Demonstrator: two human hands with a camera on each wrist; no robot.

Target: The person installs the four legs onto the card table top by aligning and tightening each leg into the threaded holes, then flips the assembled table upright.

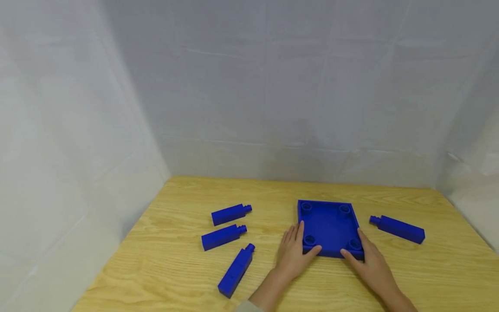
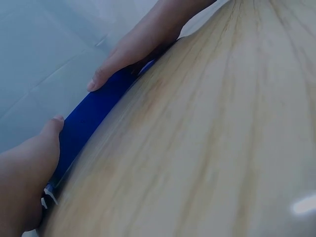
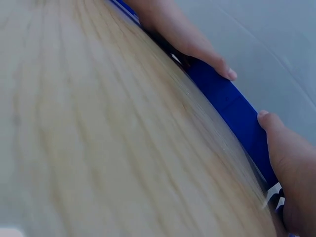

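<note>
Square blue plastic tray (image 1: 329,225), shallow, raised rim, round socket in each corner, flat on pale wood-grain worktop (image 1: 175,268). Left hand (image 1: 293,253) and right hand (image 1: 368,260) at near corners, thumbs along front edge, fingers straight along sides. Four smooth blue rectangular pegs (image 1: 223,236) with stub ends lying around.

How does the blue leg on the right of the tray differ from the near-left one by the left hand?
The right leg lies alone, crosswise, peg toward the tray. The near-left leg lies angled toward the table's front edge, peg pointing away, beside two others. Both are blue, pegged, lying flat, untouched by the hands.
</note>
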